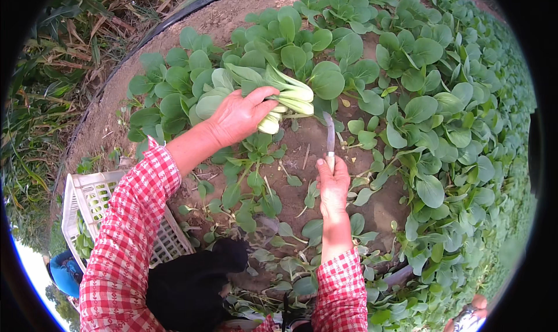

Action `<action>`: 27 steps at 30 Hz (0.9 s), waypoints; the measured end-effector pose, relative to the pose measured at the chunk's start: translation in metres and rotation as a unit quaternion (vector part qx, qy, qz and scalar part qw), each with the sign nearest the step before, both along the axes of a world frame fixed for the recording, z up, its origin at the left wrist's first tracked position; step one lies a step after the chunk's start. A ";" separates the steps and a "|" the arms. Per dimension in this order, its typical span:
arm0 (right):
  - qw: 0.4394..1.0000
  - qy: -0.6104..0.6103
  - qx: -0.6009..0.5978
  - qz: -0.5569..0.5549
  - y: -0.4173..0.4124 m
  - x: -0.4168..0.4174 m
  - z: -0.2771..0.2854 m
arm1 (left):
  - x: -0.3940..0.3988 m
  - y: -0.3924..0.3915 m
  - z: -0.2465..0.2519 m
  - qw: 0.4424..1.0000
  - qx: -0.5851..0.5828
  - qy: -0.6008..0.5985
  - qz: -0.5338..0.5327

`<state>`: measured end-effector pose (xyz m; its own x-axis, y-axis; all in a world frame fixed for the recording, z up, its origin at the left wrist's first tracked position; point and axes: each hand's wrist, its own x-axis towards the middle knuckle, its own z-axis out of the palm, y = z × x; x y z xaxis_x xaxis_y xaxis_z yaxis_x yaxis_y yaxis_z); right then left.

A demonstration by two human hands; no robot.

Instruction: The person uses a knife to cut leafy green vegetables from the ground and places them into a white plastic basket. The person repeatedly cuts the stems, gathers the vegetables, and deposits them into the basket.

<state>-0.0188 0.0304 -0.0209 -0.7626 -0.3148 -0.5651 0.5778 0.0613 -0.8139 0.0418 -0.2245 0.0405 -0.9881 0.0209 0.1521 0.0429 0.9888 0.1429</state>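
Observation:
My left hand (239, 114) is closed around several cut heads of bok choy (294, 97), their pale stem bases facing right and their leaves spreading to the left. To the right and lower, my right hand (333, 181) grips the light handle of a knife (331, 133), its slightly curved metal blade pointing up and away from me. The blade is apart from the held heads, over bare soil. Growing bok choy (429, 114) fills the right side, and loose leaves (246, 218) lie on the soil below my hands.
A white plastic crate (168, 240) with greens inside stands at the lower left, partly behind my left sleeve. A black hose or pipe (192, 11) curves along the bed's edge, with corn plants (43, 88) beyond. A person in blue (65, 273) is at the far lower left; part of another person (471, 316) shows lower right.

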 end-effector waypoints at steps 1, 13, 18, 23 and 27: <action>1.000 -0.014 0.002 -0.018 0.011 -0.003 0.011 | 0.000 0.007 0.015 0.997 0.064 0.039 0.006; 0.959 0.032 -0.218 -0.180 0.122 0.018 0.212 | 0.038 0.096 0.160 0.638 0.761 -0.115 0.012; 0.955 0.150 -0.216 -0.135 0.135 0.065 0.296 | 0.066 0.145 0.194 0.535 0.815 -0.201 -0.094; 0.924 0.373 -0.070 -0.044 0.140 0.102 0.349 | 0.104 0.151 0.221 0.610 0.757 -0.201 -0.121; 0.918 0.396 -0.025 0.029 0.144 0.126 0.378 | 0.126 0.153 0.257 0.635 0.718 -0.243 -0.146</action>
<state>0.1072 0.1749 0.3572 -0.9094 -0.3775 0.1746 -0.1980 0.0235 -0.9799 0.1673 -0.0713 0.2977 -0.9114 0.3992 -0.1004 -0.2002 -0.2168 0.9555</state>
